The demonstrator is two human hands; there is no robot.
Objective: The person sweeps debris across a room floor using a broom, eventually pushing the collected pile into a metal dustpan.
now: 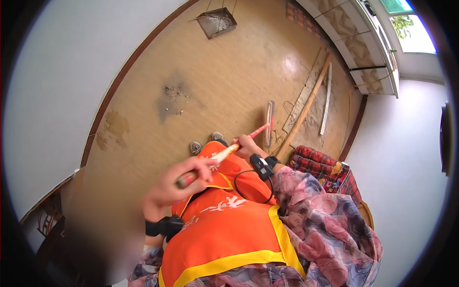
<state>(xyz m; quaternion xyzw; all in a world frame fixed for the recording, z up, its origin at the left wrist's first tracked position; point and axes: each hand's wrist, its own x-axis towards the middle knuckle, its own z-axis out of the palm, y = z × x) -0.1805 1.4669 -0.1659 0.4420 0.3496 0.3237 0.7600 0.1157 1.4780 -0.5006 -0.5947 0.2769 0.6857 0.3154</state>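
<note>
A long-handled broom (269, 123) with a narrow red and pale head slants across in front of me. My left hand (188, 175) is wrapped around the top end of its wooden handle (224, 154). Lower down, near the handle's red section, my right hand (245, 145) grips it. The head is over the floor at the right; I cannot tell whether it touches. A heap of dark dust and small debris (174, 93) lies on the brown floor (222, 79), left of the broom head. Farther off stands a metal dustpan (217, 23) with thin wire supports.
A wooden plank (304, 107) and a white strip (326, 100) lie along a bare, rough floor patch at right. A folded red plaid quilt (315, 163) is beside my right arm. Cabinets (358, 39) line the far right; a white wall (71, 71) borders the left.
</note>
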